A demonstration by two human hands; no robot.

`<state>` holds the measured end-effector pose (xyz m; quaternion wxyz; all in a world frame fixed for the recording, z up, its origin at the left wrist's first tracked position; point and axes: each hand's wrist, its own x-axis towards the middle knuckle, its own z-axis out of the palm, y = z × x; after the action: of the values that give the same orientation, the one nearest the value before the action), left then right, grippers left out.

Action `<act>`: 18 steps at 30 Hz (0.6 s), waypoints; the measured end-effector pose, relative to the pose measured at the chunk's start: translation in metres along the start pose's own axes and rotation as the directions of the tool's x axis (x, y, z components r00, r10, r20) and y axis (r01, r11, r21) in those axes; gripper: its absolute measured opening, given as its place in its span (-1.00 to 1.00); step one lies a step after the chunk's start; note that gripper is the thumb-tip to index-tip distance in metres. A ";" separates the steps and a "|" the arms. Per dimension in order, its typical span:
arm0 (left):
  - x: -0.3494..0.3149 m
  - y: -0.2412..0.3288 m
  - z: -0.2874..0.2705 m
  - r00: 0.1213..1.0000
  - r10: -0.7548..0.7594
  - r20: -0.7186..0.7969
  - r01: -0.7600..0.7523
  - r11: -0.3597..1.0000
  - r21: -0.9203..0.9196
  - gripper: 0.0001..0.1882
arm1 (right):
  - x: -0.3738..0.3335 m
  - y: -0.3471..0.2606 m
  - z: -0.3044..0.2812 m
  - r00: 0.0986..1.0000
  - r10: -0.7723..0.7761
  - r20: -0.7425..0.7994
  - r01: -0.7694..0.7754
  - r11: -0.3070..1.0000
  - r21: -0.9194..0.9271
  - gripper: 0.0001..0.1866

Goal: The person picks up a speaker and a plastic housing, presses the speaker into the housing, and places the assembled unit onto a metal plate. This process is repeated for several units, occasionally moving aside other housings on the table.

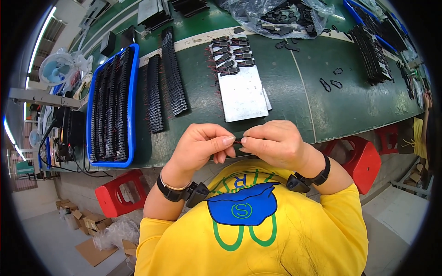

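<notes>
Piece in hand: a small dark piece [237, 140], mostly hidden, sits in the narrow gap between the two sets of fingertips. Left hand [198, 145] pinches it from the left, thumb against forefinger; right hand [281, 145] pinches from the right, thumb below forefinger. Neither is nearer; the fingers of both nearly meet on it. Its long axis cannot be told: too little shows. A trace of red at the gap, perhaps wire; unsure.

Key relation, in my judgement: piece to pale plate [244, 94]. Plate lies flat on the green bench [290, 85], straight ahead of the fingers, its near edge just beyond them. Long axis runs away from the fingers, with a slight lean. Dark modules [225, 57] with red leads fill its far end in two columns; the bare stretch comes toward the fingers.

Farther left of the fingers: two dark strips of stacked parts [174, 76], then a blue tray [133, 108] with more rows. Ahead and to the right, well apart from the fingers: flat black cutouts [325, 85].
</notes>
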<state>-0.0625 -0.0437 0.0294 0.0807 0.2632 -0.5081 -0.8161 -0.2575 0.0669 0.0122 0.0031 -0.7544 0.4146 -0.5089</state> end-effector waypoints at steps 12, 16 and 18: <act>0.006 -0.018 0.000 0.992 0.101 -0.077 -0.106 0.992 -0.065 -0.88 | -0.017 0.008 -0.051 0.934 0.346 -0.086 -0.355 0.928 -0.118 -0.71; 0.004 -0.022 -0.005 0.991 0.106 -0.078 -0.114 0.987 -0.109 -0.88 | -0.044 0.043 -0.116 0.690 0.656 -0.305 -0.723 0.604 -0.335 -0.77; 0.005 -0.024 -0.007 0.993 0.110 -0.052 -0.116 0.985 -0.124 -0.88 | -0.054 0.062 -0.133 0.676 0.677 -0.292 -0.724 0.534 -0.437 -0.78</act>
<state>-0.0597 -0.0403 0.0042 0.1548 0.2465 -0.4674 -0.8347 -0.4057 0.1158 0.0083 -0.0150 -0.4725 0.8021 -0.3650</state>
